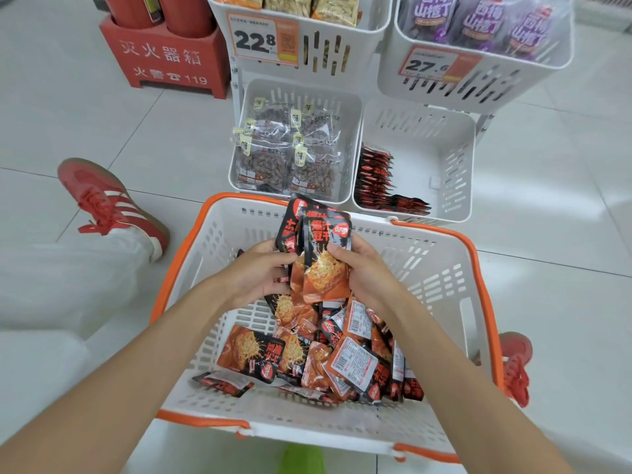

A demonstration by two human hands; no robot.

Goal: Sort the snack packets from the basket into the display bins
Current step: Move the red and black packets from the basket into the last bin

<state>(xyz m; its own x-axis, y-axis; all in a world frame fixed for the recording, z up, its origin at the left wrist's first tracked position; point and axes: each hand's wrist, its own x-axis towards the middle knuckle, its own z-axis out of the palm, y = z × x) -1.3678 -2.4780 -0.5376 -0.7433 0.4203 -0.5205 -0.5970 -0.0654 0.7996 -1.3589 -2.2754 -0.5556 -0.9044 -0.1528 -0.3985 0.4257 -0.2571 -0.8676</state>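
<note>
Both hands are up over the basket (441, 265), clamped on one bundle of packets (319, 254). My left hand (263, 271) has its fingers curled round the bundle's left edge. My right hand (360, 271) grips the right edge, thumb on the front face. The bundle stands roughly upright. Its long axis runs near to far, the printed tops point far toward the bins, and the bottom edges point down at the basket. The rear packets fan out a bit to the left, printed faces toward me.

Loose packets (328, 357) of the same red-black kind lie heaped in the near right of the basket, some face up, some label side up, pointing all ways.

Just past the basket's far wall are two low bins. The lower right bin (444, 155) has a row of matching packets (376, 179) on edge along its left wall. The lower left bin (307, 92) holds clear nut bags (290, 155). The upper left bin (328, 53) and upper right bin (478, 87) overhang the far part of the low ones, each with a price tag (261, 39). The basket's far rim sits between my hands and the low bins.

A red fire extinguisher box (164, 59) is on the floor at far left. One red shoe (106, 203) is left of the basket, another (516, 364) at its right side.
</note>
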